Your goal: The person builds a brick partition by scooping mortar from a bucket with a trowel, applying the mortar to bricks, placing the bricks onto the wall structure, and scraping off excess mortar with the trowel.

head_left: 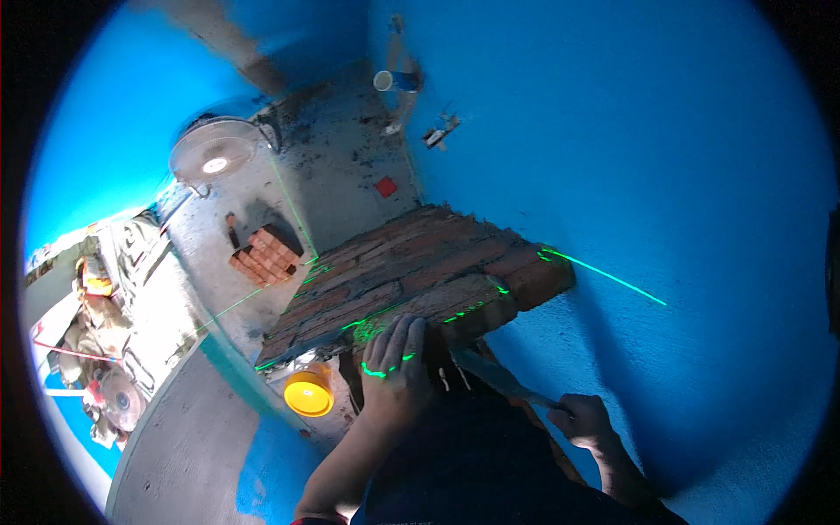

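Observation:
My left hand (392, 367) lies on the near edge of a rough brick course (411, 254), fingers extended and slightly bent over a mortar-smeared brick (464, 302) at that edge. My right hand (579, 418) is closed round the handle of a flat metal tool, apparently a trowel (494, 374), whose blade reaches up and left to just under that brick. Bright green laser lines cross the bricks, my left fingers and the blue wall. My dark clothing fills the bottom centre and hides what is below the brickwork.
A yellow bucket (308, 394) sits below left; stacked bricks (267, 255) and a red square (386, 186) lie on the grey floor. A fan (214, 153) stands farther back. Blue walls (682, 175) rise around, with a pipe (394, 81). A curved grey ledge (175, 437) borders a bright, cluttered area (101, 332).

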Motion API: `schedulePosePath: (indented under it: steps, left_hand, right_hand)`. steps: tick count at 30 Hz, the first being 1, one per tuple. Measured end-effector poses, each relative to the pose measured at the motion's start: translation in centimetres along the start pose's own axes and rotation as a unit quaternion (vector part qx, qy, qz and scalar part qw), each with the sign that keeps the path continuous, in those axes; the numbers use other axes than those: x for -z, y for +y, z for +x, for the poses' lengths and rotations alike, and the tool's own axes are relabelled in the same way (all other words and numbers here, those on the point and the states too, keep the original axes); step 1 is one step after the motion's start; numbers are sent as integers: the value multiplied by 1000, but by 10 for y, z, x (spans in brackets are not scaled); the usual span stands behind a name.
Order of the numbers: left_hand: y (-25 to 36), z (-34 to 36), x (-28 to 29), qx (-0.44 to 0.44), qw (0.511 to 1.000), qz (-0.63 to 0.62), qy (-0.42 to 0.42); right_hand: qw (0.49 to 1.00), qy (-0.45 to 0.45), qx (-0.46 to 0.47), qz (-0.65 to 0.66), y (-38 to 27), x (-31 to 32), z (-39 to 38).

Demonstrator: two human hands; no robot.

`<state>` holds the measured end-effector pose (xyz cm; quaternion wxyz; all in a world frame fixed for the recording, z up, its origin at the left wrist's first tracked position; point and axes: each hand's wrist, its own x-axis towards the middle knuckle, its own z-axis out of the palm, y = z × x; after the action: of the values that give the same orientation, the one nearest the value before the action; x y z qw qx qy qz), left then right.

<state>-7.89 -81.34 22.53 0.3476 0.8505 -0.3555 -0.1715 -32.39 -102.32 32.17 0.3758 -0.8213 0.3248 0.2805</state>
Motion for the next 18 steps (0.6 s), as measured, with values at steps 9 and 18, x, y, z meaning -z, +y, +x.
schedulePosePath:
  steps: [9,18]
  left_hand:
    - [-5,-3,-7,-15,1000,18,5]
    - [-7,-6,-10,-17,999,24,14]
  right_hand:
    - [999,14,26,36,0,-1,2]
    - [1000,0,5,27,13,-7,-2]
